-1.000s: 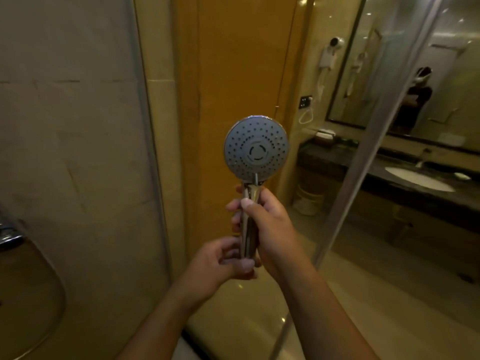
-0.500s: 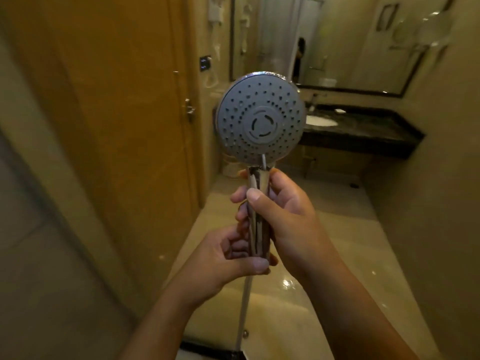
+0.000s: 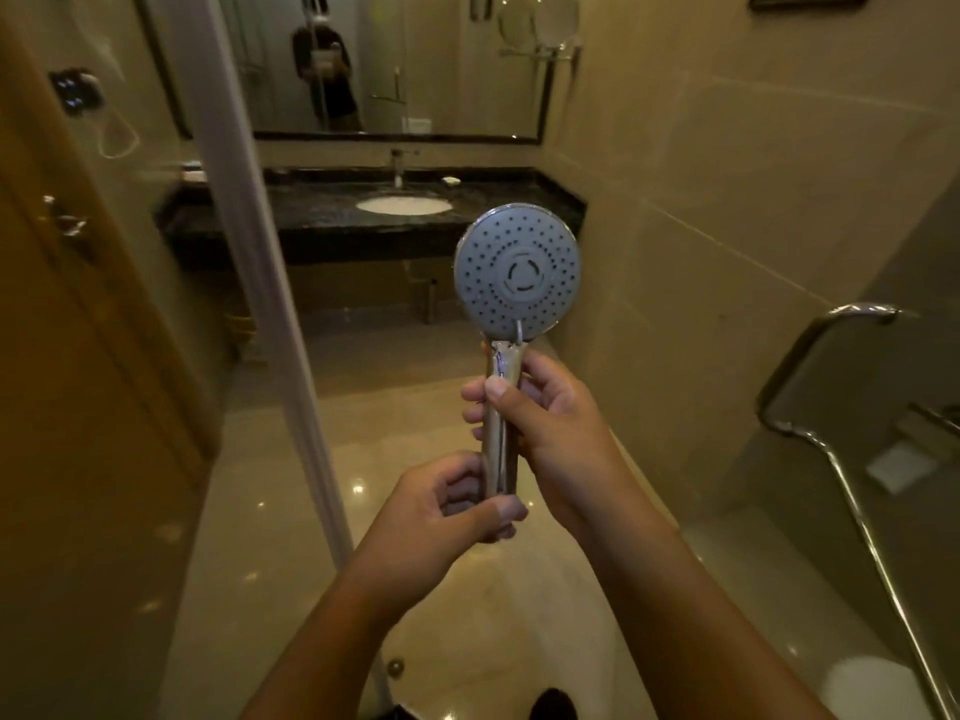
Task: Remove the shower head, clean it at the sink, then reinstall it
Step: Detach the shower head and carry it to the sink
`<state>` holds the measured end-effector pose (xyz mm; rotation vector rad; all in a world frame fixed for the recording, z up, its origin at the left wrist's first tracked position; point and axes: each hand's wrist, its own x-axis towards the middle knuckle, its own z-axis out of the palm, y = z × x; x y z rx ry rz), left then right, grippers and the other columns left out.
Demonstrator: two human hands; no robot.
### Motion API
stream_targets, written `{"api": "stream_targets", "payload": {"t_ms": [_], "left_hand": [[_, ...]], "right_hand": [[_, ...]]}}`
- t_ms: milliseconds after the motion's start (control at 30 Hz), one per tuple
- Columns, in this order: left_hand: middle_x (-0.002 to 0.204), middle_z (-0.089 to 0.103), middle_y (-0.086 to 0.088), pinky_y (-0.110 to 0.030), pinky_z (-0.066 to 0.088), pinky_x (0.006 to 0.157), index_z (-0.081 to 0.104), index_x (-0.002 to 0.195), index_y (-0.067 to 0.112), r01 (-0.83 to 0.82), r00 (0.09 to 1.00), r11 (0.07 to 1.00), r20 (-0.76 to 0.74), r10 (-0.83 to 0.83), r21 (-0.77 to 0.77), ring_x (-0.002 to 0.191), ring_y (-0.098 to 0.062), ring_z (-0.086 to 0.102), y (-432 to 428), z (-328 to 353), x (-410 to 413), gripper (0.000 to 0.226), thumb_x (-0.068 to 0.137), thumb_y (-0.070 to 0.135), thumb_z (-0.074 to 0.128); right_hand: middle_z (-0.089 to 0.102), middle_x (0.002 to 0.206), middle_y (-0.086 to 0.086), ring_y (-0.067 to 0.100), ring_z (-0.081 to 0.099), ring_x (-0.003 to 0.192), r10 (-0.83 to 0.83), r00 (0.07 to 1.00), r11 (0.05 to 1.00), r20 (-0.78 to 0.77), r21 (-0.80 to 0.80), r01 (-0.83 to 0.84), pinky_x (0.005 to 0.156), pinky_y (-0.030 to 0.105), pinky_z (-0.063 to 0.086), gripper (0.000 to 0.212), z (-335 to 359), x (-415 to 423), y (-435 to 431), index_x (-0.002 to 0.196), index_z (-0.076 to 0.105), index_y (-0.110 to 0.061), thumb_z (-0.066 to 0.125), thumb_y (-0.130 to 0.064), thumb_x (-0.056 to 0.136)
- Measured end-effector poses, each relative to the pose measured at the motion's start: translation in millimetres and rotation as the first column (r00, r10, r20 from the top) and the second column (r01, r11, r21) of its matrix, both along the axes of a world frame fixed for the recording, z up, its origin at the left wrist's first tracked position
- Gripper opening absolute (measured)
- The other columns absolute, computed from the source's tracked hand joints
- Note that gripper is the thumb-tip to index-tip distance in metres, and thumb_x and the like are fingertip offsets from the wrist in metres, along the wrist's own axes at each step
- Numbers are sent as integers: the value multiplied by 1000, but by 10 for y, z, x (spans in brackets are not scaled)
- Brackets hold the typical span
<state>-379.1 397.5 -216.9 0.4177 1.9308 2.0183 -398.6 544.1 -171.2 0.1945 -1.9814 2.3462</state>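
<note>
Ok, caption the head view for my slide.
The right hand and left hand grip the shower head upright by its handle, spray face toward the camera, sink ahead.

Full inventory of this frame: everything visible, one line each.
round grey shower head with chrome handle: one, grey and chrome, held upright at centre, face toward the camera
oval white sink: one, white, set in the countertop ahead
black stone countertop: one, black, along the far wall
chrome faucet: one, chrome, behind the sink
dark-framed wall mirror: one, dark frame, above the countertop
curved chrome grab rail: one, chrome, right side
wooden door: one, brown, left edge
glossy beige floor: one, beige, below
left hand: one, pinches the handle's bottom end
right hand: one, grips the handle higher up
</note>
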Motion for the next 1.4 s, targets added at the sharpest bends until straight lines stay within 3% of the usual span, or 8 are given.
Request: {"api": "stream_targets", "payload": {"t_ms": [100,200,333,500,700,900,1167,1400], "left_hand": [[96,77,-4,-30,60,71,62,114,23,-13,1000,997,23,15,-73,84,-22,74,165,-165,-223,35,81,28,74],[96,74,-6,-27,59,65,64,111,23,-30,999,994,25,33,-102,82,-23,72,298,-387,-483,24,88,15,71],[89,73,-2,-30,59,67,70,105,20,-90,990,990,98,101,-110,81,-24,73,498,-665,-980,18,89,13,70],[88,74,3,-26,59,70,70,102,22,-153,972,965,141,185,-215,80,-14,72,880,-1002,-1896,14,89,19,69],[84,73,-4,-30,54,66,69,102,13,-163,948,962,236,214,-217,78,-18,72,1385,-1096,-2880,16,86,14,72],[84,64,-6,-32,55,67,65,107,16,-213,931,960,262,256,-179,75,-19,71,1736,-1094,-3549,27,83,10,75],[89,66,-13,-38,56,75,66,110,9,-205,921,972,312,232,-117,80,-23,68,1540,-1192,-4370,34,77,10,76],[92,74,-6,-33,59,75,72,103,15,-220,927,970,288,240,-99,86,-22,72,1005,-1337,-5581,24,80,17,76]], "right_hand": [[77,100,8,20,74,91,-54,997,999,50,-1,55,85,39,59,30,-161,-204,159,123,57,-23,65,-16,94],[77,102,9,24,74,95,-48,990,999,136,-1,48,90,44,58,40,-350,-500,299,125,56,-24,70,-23,87],[78,98,10,25,76,89,-24,978,1000,208,-2,25,80,35,61,32,-651,-1150,472,122,58,-21,67,-15,93],[77,97,15,28,76,88,36,959,999,281,-48,-24,74,31,61,22,-1116,-2236,753,118,62,-15,63,-15,96],[77,96,12,28,76,89,105,928,994,356,-47,-94,73,31,60,17,-1375,-3358,1261,116,63,-12,54,-16,102],[78,99,13,28,76,90,173,899,984,402,-108,-141,72,33,60,20,-1422,-4127,1586,116,63,-7,50,-10,101],[76,95,13,27,74,85,249,885,967,394,-155,-203,69,35,59,23,-1527,-4965,1479,113,64,-6,51,2,96],[70,102,12,30,73,100,256,875,965,411,-155,-209,82,45,61,23,-1663,-6160,1038,119,64,-10,56,-4,98]]}}
